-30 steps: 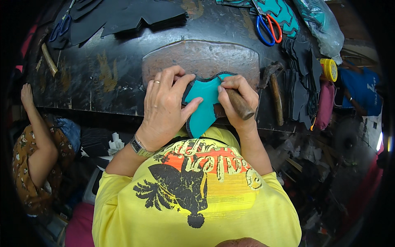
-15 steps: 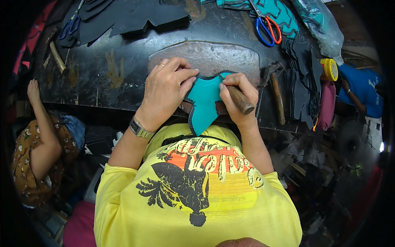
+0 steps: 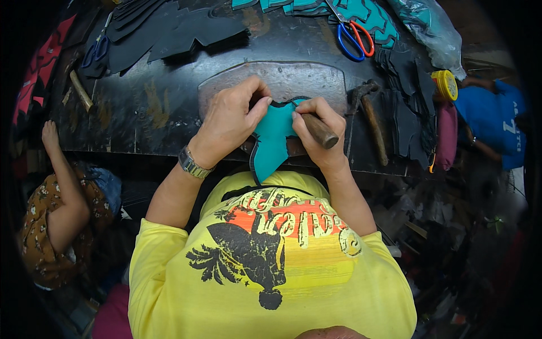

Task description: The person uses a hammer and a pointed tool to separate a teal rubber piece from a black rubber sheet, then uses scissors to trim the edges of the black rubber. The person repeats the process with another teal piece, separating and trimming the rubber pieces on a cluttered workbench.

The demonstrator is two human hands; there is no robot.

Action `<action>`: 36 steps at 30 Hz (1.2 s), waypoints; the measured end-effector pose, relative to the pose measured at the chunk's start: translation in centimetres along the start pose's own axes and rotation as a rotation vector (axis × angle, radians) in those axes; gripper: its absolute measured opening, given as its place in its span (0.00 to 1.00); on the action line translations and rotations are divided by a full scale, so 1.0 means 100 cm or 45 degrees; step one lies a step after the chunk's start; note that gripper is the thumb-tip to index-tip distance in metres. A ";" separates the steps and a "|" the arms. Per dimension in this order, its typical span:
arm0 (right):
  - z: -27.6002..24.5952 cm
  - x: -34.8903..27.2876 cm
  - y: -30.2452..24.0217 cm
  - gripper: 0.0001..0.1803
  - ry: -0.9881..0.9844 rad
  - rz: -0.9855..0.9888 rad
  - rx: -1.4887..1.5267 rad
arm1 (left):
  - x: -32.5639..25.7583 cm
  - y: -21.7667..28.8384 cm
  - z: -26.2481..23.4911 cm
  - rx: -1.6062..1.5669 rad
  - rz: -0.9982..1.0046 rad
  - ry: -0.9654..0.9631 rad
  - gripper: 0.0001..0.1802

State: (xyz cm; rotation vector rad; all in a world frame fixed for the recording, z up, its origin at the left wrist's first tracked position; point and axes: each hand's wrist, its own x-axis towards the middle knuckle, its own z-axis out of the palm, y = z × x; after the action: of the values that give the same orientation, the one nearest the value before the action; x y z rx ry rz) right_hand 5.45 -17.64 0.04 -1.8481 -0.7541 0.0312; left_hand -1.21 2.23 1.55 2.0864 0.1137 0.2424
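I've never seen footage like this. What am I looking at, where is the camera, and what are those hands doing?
There is no machine here: a person works with bare hands, and a wide-angle camera worn on the head looks down, which bends straight edges. The left hand presses a teal cut-out piece on a grey slab set on the dark workbench. The right hand grips a wooden-handled tool at the piece's edge. Nearby lie a hammer, scissors with one red and one blue handle, black cut pieces and more teal pieces. Other people are at the left and right edges.
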 end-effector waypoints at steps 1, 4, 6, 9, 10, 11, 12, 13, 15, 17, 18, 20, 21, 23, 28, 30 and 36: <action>0.000 0.001 -0.002 0.08 -0.007 0.015 -0.006 | 0.001 0.001 0.002 -0.055 0.005 0.011 0.12; -0.001 0.005 -0.006 0.09 -0.018 -0.066 -0.118 | 0.005 0.005 0.006 0.031 -0.070 -0.043 0.13; -0.001 0.008 -0.006 0.09 -0.040 -0.158 -0.195 | 0.006 0.005 0.007 0.150 -0.067 -0.086 0.13; 0.001 0.012 -0.003 0.10 -0.052 -0.255 -0.228 | 0.008 0.003 0.008 0.256 0.023 -0.131 0.12; 0.002 0.013 -0.001 0.10 -0.043 -0.265 -0.214 | 0.008 0.002 0.008 0.257 0.016 -0.146 0.12; 0.003 0.012 0.001 0.10 -0.044 -0.283 -0.205 | 0.008 0.001 0.008 0.259 0.008 -0.159 0.12; 0.004 0.012 0.003 0.10 -0.040 -0.305 -0.200 | 0.007 0.000 0.009 0.259 0.038 -0.133 0.11; 0.004 0.011 0.005 0.10 -0.046 -0.332 -0.200 | 0.005 0.000 0.010 0.259 0.066 -0.107 0.11; 0.003 0.009 0.008 0.09 -0.062 -0.312 -0.158 | 0.003 -0.001 0.012 0.257 0.096 -0.070 0.11; 0.000 0.007 0.010 0.07 -0.077 -0.218 -0.077 | 0.002 -0.001 0.014 0.249 0.098 -0.051 0.10; -0.002 0.007 0.010 0.06 -0.058 -0.147 0.026 | 0.002 -0.002 0.014 0.264 0.131 -0.051 0.10; -0.005 0.006 0.011 0.06 -0.021 0.001 0.237 | 0.001 -0.002 0.015 0.285 0.179 -0.049 0.09; -0.007 0.005 0.011 0.05 -0.026 0.064 0.281 | 0.001 -0.002 0.015 0.276 0.195 -0.045 0.09; -0.008 0.005 0.010 0.05 -0.058 0.053 0.234 | -0.001 -0.002 0.016 0.255 0.213 -0.042 0.08; -0.007 0.005 0.009 0.06 -0.097 0.043 0.169 | -0.003 -0.002 0.018 0.260 0.232 -0.024 0.09; -0.007 0.006 0.010 0.06 -0.091 0.029 0.162 | -0.003 -0.002 0.019 0.237 0.233 -0.008 0.08; -0.007 0.005 0.009 0.05 -0.091 0.027 0.139 | -0.005 -0.001 0.020 0.212 0.228 -0.002 0.08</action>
State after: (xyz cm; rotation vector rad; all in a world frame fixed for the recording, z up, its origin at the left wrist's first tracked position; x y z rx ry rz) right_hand 6.51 -18.18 -0.29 -1.7584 -0.7676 0.1497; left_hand -1.23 0.56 0.41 2.2646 -0.0565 0.3493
